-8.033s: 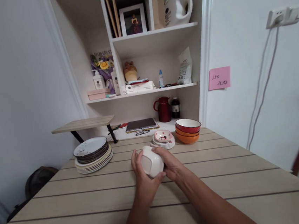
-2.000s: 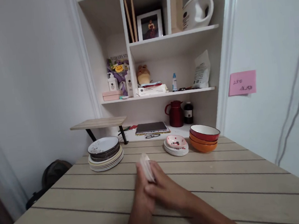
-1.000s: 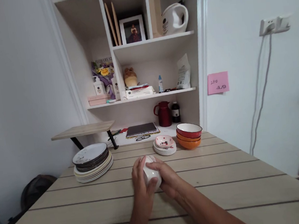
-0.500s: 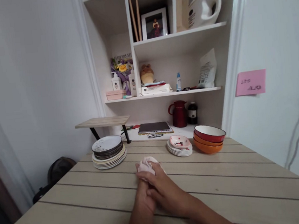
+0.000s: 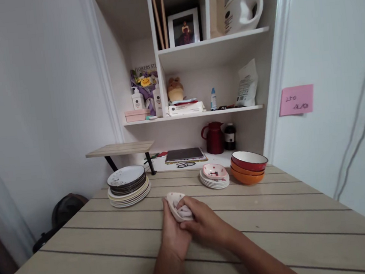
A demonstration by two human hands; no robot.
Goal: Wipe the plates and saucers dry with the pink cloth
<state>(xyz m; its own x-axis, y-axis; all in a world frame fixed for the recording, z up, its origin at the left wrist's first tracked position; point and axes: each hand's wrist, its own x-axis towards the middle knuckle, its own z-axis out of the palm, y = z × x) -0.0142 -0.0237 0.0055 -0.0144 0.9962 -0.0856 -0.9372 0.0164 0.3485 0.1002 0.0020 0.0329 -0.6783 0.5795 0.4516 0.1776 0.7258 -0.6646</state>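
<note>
Low over the middle of the table, my left hand [image 5: 173, 233] cups a small pale bowl [image 5: 171, 199] from below and the left. The bowl is tilted so that part of its inside shows, with small dark spots near the rim. A whitish cloth [image 5: 184, 213] is bunched inside it. My right hand [image 5: 204, 220] comes from the right, its fingers closed on the cloth and pressing it into the bowl. The right thumb lies near the bowl's lower edge. Parts of the bowl and cloth are hidden by my fingers.
A stack of plates [image 5: 130, 193] stands at the left by a small raised shelf [image 5: 121, 149]. Beyond my right hand are small plates with a pink-rimmed dish [image 5: 215, 171] on top, then stacked red and orange bowls [image 5: 249, 174]. A laptop [image 5: 184, 154] and red jug [image 5: 214, 138] sit behind.
The bowl has tipped toward me, so its inside and the cloth show more. My right hand has shifted slightly right and down off the left fingers. The whole view has shifted a little.
</note>
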